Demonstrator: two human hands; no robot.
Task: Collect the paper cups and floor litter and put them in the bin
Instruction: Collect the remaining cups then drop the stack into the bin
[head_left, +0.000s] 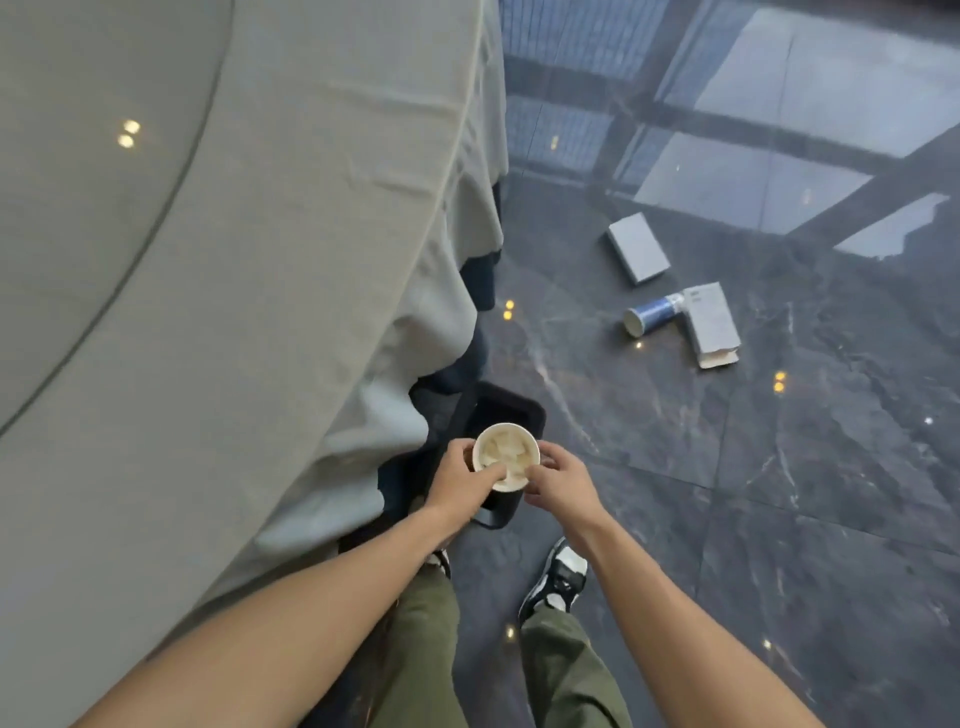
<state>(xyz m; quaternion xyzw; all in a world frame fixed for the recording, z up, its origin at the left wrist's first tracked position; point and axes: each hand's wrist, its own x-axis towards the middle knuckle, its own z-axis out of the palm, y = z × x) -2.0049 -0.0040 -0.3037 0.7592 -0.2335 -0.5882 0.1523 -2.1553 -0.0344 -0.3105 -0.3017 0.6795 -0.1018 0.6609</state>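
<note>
Round table (156, 260) draped in a grey-green cloth fills the left; dark polished marble floor (779, 493) on the right. Black rectangular plastic bin (524, 408) stands on the floor at the cloth's edge. Litter well apart from the bin: flat grey cardboard box (638, 248), opened grey carton (710, 325), blue-and-white paper cup on its side (649, 317) touching that carton. Left hand (462, 483) and right hand (558, 480) have fingers curled round a white paper cup with pale scraps inside (506, 456), held directly above the bin mouth. Step in hand, likely: dropping this cup in. Next: release, then walk over to the floor litter.
</note>
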